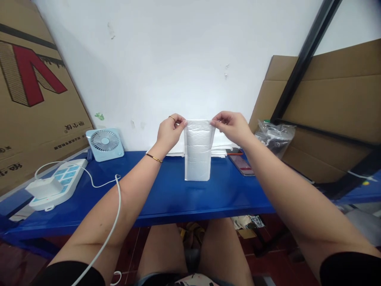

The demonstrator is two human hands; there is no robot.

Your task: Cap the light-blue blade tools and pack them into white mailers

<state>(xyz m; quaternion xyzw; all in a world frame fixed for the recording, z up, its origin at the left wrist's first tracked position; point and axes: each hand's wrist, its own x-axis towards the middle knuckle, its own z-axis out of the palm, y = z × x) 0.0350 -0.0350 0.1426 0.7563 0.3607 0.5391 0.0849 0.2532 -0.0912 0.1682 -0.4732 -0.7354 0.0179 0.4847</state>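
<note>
bright diffuse light, pale far wall point(178, 59), sheen on silver pouch point(198, 153) and blue surface point(168, 196), dim floor point(131, 250), edges stretched, soft detail

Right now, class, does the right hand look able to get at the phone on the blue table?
Probably yes: the phone lies near the right hand, and nothing seems to cover its visible part. But that hand is pinching a corner of the silvery pouch, so it would likely need to let go first.

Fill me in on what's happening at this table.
A person's left hand and right hand pinch the top corners of a silvery-white pouch, one each, holding it upright over a blue table. I can't tell whether its bottom edge touches. A fan stands off to the left; a phone lies to the right.
</note>
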